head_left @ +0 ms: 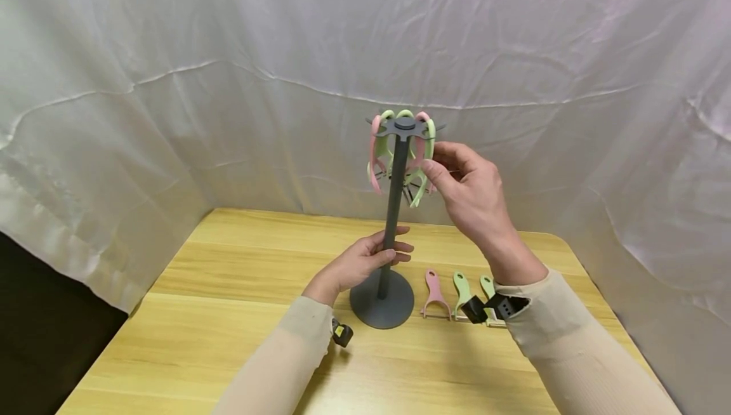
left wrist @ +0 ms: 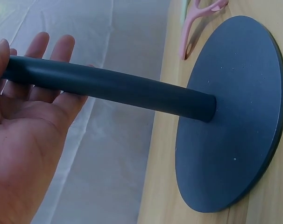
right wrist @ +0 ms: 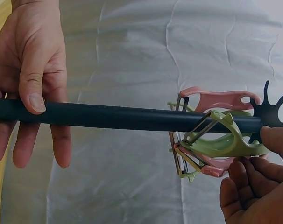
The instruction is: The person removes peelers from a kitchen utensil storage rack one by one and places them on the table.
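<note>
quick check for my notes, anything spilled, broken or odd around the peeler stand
Nothing serious. The stand is upright, hanging peelers line its top, and three more peelers lie beside its base. The only slight oddity: tiny pale specks on the base's otherwise dark surface.

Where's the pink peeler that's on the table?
In the head view, the pink peeler lies on the table, right of the round base and left of a green peeler.
</note>
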`<state>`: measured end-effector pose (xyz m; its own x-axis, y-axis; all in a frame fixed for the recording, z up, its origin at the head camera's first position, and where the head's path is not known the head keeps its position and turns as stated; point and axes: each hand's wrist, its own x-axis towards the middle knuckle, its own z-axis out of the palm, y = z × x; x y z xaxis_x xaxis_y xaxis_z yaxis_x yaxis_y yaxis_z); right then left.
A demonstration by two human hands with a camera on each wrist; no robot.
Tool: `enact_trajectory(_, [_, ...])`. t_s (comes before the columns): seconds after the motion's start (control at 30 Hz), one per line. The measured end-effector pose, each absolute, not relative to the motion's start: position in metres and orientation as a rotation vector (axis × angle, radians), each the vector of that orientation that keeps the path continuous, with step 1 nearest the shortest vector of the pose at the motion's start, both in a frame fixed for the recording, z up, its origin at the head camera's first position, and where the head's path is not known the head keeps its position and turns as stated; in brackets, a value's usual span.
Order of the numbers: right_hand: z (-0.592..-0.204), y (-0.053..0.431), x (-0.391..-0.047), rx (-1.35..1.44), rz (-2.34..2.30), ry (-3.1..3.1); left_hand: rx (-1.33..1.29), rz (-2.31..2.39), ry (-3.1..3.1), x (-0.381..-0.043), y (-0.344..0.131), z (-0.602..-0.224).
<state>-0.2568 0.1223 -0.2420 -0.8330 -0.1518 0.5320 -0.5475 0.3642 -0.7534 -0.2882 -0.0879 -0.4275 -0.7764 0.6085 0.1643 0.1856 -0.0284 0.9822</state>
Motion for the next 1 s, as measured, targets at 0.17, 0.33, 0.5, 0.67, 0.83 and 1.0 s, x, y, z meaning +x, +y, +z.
enact_trajectory(0.17, [-0.2426,0.1226,-0.2587,0.614,1.488,-2.264,0.844,1.886,1.914,-0.2885,-0.0878,-0.4282])
enact_trajectory(0.33, [-0.2435,0.1220,-0.2605,0.606,1.513,-2.273,0.834,1.891,1.915,-0.2880,-0.0874,-0.4278])
enact_trajectory(0.5, [-0.2449,0.1223,-0.2617,0.586,1.518,-2.283,0.830,1.876,1.941,-0.2882,-0.0867,-0.4281])
enact_trajectory(0.67, [-0.2455,0.1231,-0.2631,0.574,1.537,-2.277,0.824,1.872,1.950,-0.2883,-0.0860,-0.4284])
enact_trajectory(0.83, [-0.2458,0.1242,-0.2641,0.574,1.591,-2.248,0.824,1.868,1.956,-0.2876,-0.0852,-0.4273])
enact_trajectory(1.0, [-0.2458,0.1254,-0.2636,0.573,1.632,-2.217,0.822,1.867,1.951,-0.2874,-0.0846,-0.4265])
